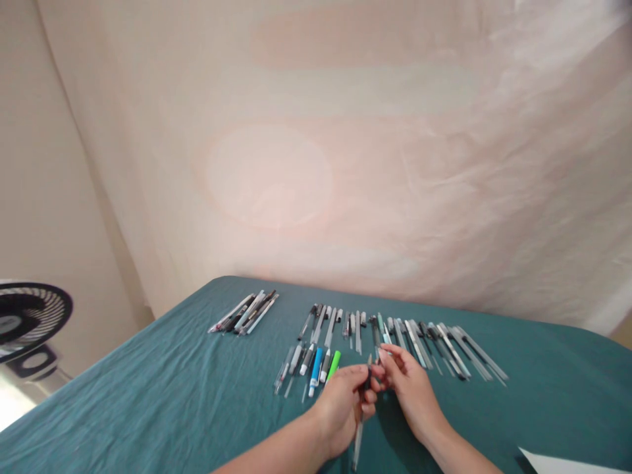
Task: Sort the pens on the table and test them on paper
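Note:
My left hand (340,408) is closed around a pen (358,444) with a clear barrel and a dark grip. The pen's tip points up and away, and its barrel comes out below my fingers. My right hand (415,392) is close beside it, fingertips pinched together near the pen's tip; whatever is in that pinch is too small to make out. Just left of my left hand lie a blue marker (315,372) and a green marker (334,364), among several grey and clear pen parts. Beyond my right hand is a row of pens and clear barrels (417,345).
A separate bundle of pens (249,313) lies at the back left of the green cloth-covered table (162,388). More pens and caps (330,328) stand in a row behind the markers. A white sheet (563,463) is at the front right. A black fan (29,322) is beyond the left edge.

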Motion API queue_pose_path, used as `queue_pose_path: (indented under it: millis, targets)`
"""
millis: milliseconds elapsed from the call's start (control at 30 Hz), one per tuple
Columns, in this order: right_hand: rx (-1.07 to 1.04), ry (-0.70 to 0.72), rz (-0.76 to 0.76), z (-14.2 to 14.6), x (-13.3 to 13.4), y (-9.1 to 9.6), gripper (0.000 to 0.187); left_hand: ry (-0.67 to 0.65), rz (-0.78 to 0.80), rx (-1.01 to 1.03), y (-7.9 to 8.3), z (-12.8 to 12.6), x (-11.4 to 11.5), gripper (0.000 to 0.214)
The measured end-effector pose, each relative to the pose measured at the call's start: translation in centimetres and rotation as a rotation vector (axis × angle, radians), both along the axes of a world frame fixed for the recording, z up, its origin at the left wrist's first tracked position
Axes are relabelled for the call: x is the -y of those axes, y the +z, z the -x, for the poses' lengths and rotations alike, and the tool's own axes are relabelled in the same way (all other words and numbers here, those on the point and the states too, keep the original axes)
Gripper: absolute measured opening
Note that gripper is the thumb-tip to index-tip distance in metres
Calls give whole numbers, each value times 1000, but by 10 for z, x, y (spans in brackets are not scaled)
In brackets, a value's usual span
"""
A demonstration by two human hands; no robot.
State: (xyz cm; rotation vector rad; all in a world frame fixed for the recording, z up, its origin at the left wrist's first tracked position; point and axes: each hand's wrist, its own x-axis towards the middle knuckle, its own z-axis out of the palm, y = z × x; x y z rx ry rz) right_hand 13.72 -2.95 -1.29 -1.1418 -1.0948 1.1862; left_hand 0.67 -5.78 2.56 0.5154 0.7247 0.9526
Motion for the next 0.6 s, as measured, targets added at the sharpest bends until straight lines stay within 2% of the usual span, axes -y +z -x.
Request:
queue_pose_path:
  millis: [133, 233, 400, 600]
  targets:
    - [51, 129, 45, 8, -5, 1, 31, 183, -14, 62, 19, 21, -23, 20]
    - [125, 211, 96, 16, -10, 0, 28, 272, 4, 121, 31, 40, -38, 19]
    - [212, 260, 97, 36, -16, -2, 20, 263, 16, 213, 45, 62, -49, 17]
    - [320, 239, 91, 51, -22, 0, 15, 237, 29, 193, 46, 61, -46, 16]
